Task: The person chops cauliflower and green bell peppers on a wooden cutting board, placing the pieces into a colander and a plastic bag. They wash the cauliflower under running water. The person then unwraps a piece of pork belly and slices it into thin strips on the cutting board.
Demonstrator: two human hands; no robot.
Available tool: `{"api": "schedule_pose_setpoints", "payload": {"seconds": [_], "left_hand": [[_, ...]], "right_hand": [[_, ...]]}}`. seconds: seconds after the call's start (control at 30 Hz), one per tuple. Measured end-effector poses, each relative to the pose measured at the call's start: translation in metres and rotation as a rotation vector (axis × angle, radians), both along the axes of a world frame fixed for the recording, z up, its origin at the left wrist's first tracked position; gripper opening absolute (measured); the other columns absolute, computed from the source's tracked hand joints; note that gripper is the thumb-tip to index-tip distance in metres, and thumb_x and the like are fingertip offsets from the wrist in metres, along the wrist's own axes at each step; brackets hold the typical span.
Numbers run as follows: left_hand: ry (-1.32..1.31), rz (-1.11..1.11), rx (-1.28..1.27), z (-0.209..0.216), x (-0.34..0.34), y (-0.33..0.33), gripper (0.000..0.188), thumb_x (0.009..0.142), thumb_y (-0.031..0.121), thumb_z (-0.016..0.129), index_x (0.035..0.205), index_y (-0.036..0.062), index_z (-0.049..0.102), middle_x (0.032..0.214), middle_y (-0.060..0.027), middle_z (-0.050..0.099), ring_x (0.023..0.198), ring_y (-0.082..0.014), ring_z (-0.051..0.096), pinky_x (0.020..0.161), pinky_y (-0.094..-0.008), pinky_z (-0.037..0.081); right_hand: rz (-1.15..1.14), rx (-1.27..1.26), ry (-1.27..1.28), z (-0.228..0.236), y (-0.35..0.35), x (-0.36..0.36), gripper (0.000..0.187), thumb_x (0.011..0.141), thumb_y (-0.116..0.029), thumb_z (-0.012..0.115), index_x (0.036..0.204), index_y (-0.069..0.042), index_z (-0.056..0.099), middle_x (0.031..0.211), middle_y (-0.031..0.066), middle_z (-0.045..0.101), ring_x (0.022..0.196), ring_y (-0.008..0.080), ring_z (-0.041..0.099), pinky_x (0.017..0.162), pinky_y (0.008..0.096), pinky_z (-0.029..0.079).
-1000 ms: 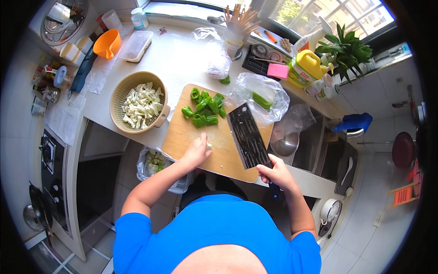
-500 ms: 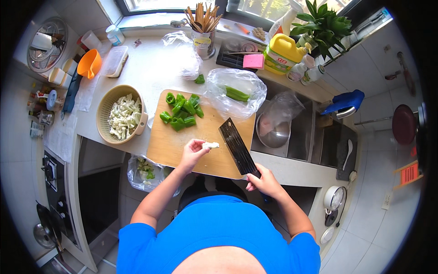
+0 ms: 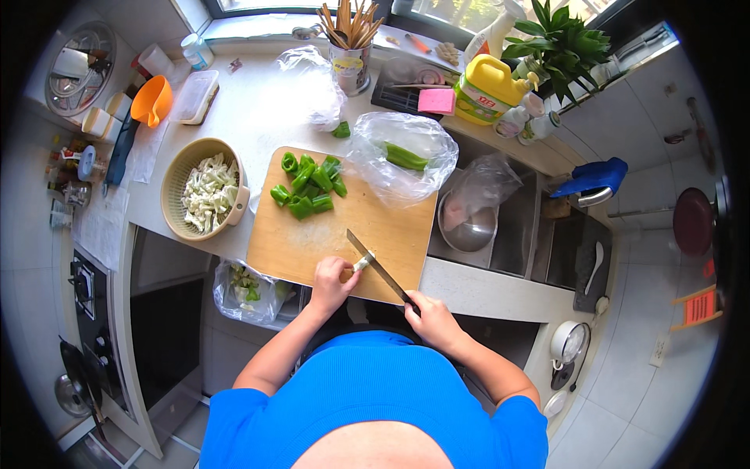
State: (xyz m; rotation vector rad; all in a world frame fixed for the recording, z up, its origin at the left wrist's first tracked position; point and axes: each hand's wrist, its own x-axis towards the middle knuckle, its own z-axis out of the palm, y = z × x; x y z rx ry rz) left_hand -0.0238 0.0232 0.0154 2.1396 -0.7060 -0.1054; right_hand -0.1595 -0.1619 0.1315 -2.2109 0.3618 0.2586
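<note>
My left hand (image 3: 333, 281) pinches a small white vegetable piece (image 3: 362, 264) against the wooden cutting board (image 3: 305, 254), near its front edge. Gripped by its handle in my right hand (image 3: 432, 316) is a kitchen cleaver (image 3: 381, 270). The blade stands on edge, slanting across the white piece at its right end; whether it has cut in, I cannot tell. Chunks of green pepper (image 3: 312, 184) lie heaped at the board's far left. Left of the board, a beige colander (image 3: 171, 205) holds cut white vegetable pieces that look like cauliflower (image 3: 209, 194).
A clear plastic bag (image 3: 375, 141) with a long green pepper overlaps the board's far right corner. The sink (image 3: 516, 227) to the right holds a steel bowl (image 3: 478, 234) with a bag in it. Below the counter's front edge hangs a scrap bag (image 3: 254, 301). A yellow jug (image 3: 486, 90) stands behind.
The cleaver has swung left and turned from flat-side view to edge-on, coming down at the white piece. My left hand has lowered that piece toward the board's front edge.
</note>
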Motion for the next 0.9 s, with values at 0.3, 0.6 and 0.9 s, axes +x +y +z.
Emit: {"api": "schedule_pose_setpoints", "payload": {"seconds": [0.3, 0.6, 0.9], "left_hand": [[-0.062, 0.089, -0.044, -0.005, -0.009, -0.008, 0.016, 0.070, 0.014, 0.074, 0.073, 0.0059, 0.061, 0.076, -0.0076, 0.060, 0.076, -0.0245, 0.057, 0.071, -0.0348, 0.042], [-0.068, 0.066, -0.071, -0.012, -0.006, -0.006, 0.015, 0.068, 0.013, 0.073, 0.072, 0.0069, 0.059, 0.072, -0.0070, 0.058, 0.073, -0.0258, 0.056, 0.070, -0.0356, 0.040], [-0.086, 0.104, 0.045, 0.024, 0.019, -0.012, 0.022, 0.067, 0.017, 0.072, 0.084, 0.0080, 0.061, 0.094, -0.0098, 0.057, 0.095, -0.0275, 0.054, 0.082, -0.0386, 0.040]], "right_hand": [[0.105, -0.110, 0.078, 0.002, 0.001, -0.001, 0.021, 0.088, -0.014, 0.050, 0.104, 0.001, 0.053, 0.082, 0.0253, 0.062, 0.076, 0.0415, 0.062, 0.070, 0.0484, 0.050], [0.137, -0.165, 0.165, -0.036, 0.012, 0.026, 0.023, 0.085, -0.013, 0.050, 0.103, 0.000, 0.053, 0.079, 0.0267, 0.061, 0.077, 0.0433, 0.061, 0.072, 0.0503, 0.049], [0.010, -0.096, -0.092, -0.033, 0.001, 0.021, 0.020, 0.084, -0.011, 0.054, 0.102, -0.002, 0.057, 0.083, 0.0224, 0.062, 0.077, 0.0388, 0.062, 0.068, 0.0455, 0.050]]}}
